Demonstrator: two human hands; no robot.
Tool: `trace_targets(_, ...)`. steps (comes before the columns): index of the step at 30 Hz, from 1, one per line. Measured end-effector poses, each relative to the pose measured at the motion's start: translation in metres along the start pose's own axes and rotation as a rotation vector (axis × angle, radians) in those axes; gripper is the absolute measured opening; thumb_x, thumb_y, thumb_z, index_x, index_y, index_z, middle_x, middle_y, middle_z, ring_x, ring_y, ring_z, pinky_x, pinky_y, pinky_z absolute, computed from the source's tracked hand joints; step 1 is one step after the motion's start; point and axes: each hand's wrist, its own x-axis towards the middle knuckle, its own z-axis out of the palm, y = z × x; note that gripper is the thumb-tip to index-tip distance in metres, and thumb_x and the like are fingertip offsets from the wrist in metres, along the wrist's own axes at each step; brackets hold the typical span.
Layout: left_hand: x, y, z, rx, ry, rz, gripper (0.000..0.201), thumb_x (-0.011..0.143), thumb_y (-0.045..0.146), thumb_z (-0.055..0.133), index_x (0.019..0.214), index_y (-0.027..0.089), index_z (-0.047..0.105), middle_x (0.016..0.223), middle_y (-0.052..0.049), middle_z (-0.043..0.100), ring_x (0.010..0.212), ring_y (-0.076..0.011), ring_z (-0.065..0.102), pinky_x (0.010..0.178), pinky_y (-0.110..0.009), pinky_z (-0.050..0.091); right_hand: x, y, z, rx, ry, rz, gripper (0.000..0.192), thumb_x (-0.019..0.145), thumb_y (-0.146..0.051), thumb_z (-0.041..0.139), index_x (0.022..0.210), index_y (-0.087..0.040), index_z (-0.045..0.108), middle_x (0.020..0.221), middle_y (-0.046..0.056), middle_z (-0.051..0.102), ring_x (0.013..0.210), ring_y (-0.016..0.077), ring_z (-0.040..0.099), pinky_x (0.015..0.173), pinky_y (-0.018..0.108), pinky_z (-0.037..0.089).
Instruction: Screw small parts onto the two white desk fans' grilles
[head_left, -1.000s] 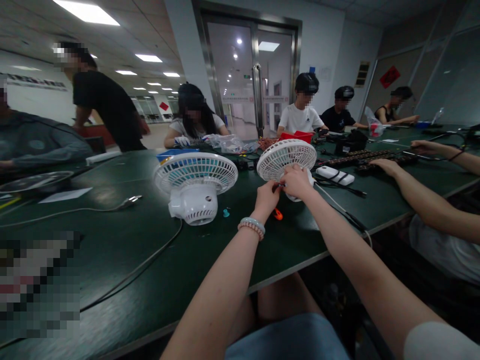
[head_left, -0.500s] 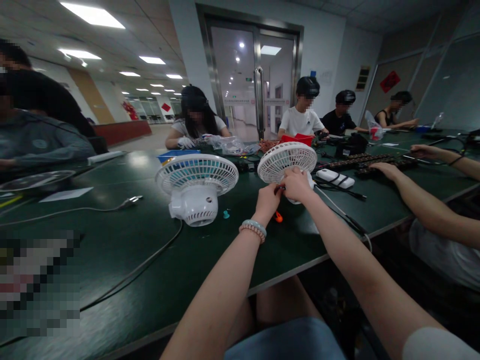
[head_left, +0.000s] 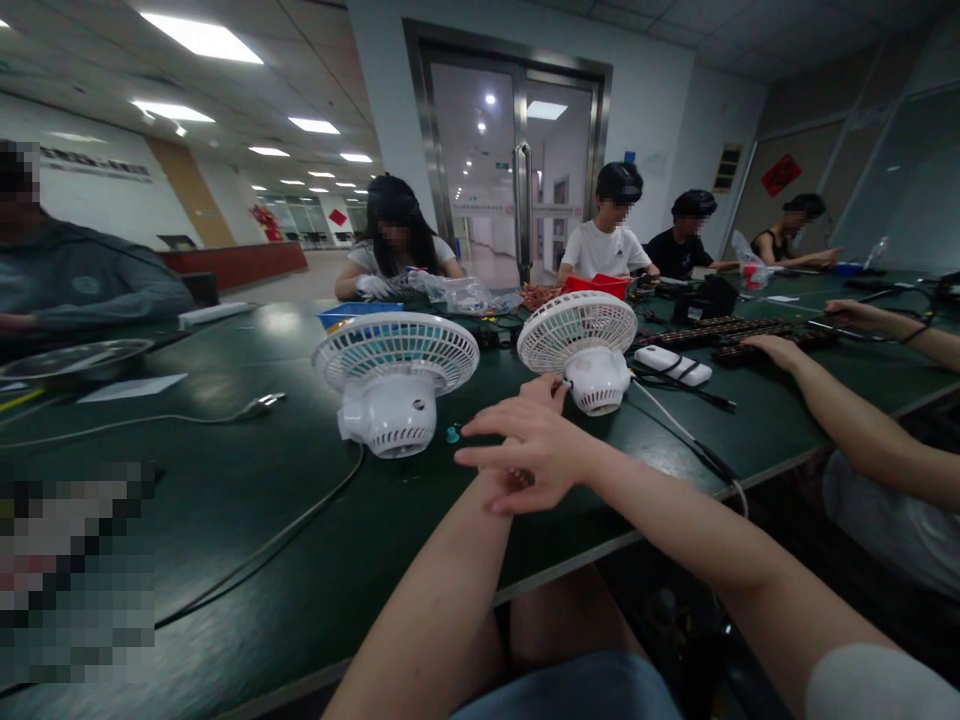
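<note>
Currently right hand (head_left: 536, 440) hovers fingers spread, holding nothing, crossing over left hand (head_left: 551, 392), whose fingers I can't tell. Risk: a sweep knocks the teal part (head_left: 452, 433) off the table (head_left: 225, 500) or snags the right fan (head_left: 581, 345) cable (head_left: 679, 432).

Head camera looks forward across the green table (head_left: 225, 480), close above the arms.
</note>
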Motion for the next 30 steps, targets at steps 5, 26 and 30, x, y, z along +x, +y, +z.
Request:
trace_targets(5,0.001,-0.004,0.0,0.038,-0.024,0.077,0.02,0.082,0.027,0.05,0.095,0.018,0.062,0.092,-0.006,0.067,0.083,-0.0152,0.061,0.079,-0.027,0.045,0.006,-0.013,0.012,0.081,-0.12,-0.174,0.038,0.077,-0.029,0.046,0.112,-0.019,0.055,0.125,0.011,0.048,0.119,0.0221,0.04,0.097,0.04,0.031)
trace_targets(26,0.004,0.006,-0.004,0.249,-0.098,0.098,0.018,0.084,0.026,0.046,0.092,0.018,0.06,0.09,-0.008,0.066,0.083,-0.0172,0.06,0.076,-0.027,0.044,-0.001,0.013,0.015,0.045,-0.298,-0.01,0.035,0.069,-0.017,0.056,0.104,-0.014,0.054,0.108,0.011,0.056,0.102,0.0211,0.047,0.087,0.035,0.038)
trace_targets(30,0.004,0.009,-0.007,0.231,-0.115,0.076,0.018,0.083,0.026,0.047,0.093,0.019,0.06,0.089,-0.007,0.066,0.083,-0.0173,0.06,0.076,-0.027,0.044,-0.002,0.016,0.013,0.063,-0.282,0.006,0.033,0.069,-0.018,0.057,0.102,-0.014,0.056,0.106,0.011,0.057,0.101,0.0206,0.049,0.088,0.035,0.038)
